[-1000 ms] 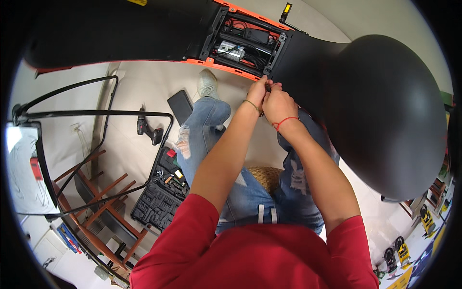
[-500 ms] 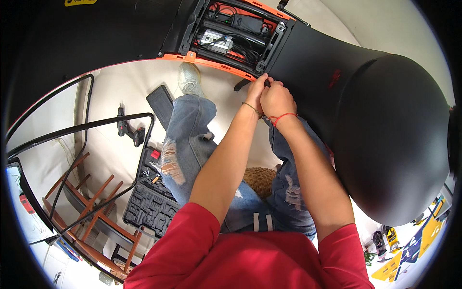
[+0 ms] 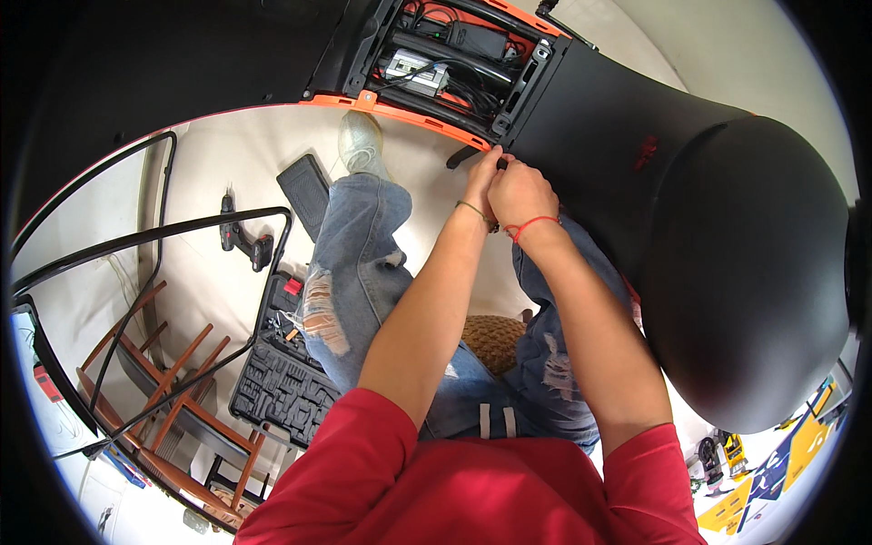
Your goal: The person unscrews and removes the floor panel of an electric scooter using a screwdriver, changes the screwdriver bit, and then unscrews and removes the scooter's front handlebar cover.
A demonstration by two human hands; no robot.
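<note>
My left hand [image 3: 483, 184] and my right hand [image 3: 524, 194] are closed together around a small black object [image 3: 502, 163], mostly hidden by my fingers. They are just below the right end of an orange slotted rail [image 3: 421, 115], at the edge of a black curved body panel [image 3: 579, 109]. The rail borders an open bay holding dark tubes, cables and a silver box [image 3: 415, 73]. A rounded black section [image 3: 740, 272] extends to the right of my arms. A short black bar [image 3: 461, 158] sticks out below the rail, left of my fingertips.
On the floor left of my legs are a black drill [image 3: 236, 237], a dark flat rectangular object [image 3: 302, 195] and an open tool case [image 3: 282, 386]. A black tubular frame [image 3: 222, 218] and tipped wooden chairs [image 3: 191, 400] stand at left. A woven seat [image 3: 490, 341] is under me.
The view has shifted, with the bay appearing further left and the tubular frame nearer the left rim. My hands remain clasped at the rail's end. The short black bar has come into sight.
</note>
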